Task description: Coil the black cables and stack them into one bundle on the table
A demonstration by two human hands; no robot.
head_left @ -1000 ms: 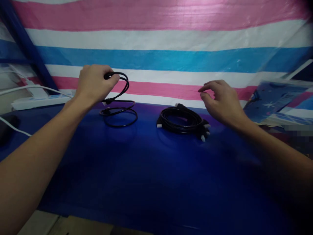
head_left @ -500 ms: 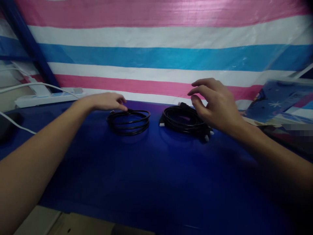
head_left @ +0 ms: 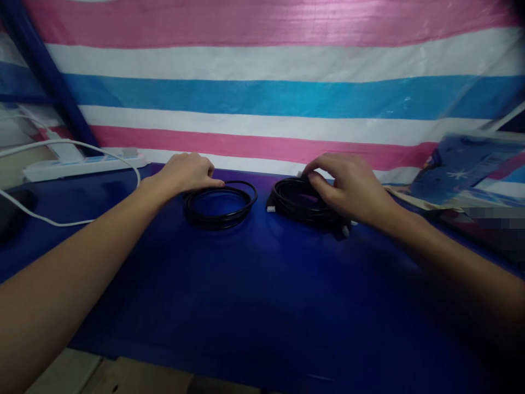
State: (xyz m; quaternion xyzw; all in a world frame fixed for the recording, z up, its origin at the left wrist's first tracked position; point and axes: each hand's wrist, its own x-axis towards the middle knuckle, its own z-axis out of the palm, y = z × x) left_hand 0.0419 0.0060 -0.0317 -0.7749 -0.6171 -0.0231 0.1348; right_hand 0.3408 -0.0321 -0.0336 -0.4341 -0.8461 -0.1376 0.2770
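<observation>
A looped black cable (head_left: 219,221) lies flat on the blue tabletop. My left hand (head_left: 186,174) is closed at its far-left rim, the thumb along the top of the loops; the tips of the other fingers are hidden. Just to the right rests a thicker bundle of coiled black cables (head_left: 305,210) with several pale-tipped USB plugs (head_left: 271,209) sticking out. Over the far right side of this bundle, my right hand (head_left: 348,183) has thumb and index finger pinched near a plug at the back. Its remaining fingers are out of sight behind the hand.
A white power strip (head_left: 88,167) with white cords (head_left: 49,219) stands at the back left, near a dark object (head_left: 14,213). At the right are a blue printed package (head_left: 455,167) and papers. Striped plastic sheeting (head_left: 262,98) hangs behind the table (head_left: 262,306).
My right hand has come down and left onto the bundle, its fingers drawing together. My left hand has shifted slightly right, and the single coil has moved a little right with its loops closer together.
</observation>
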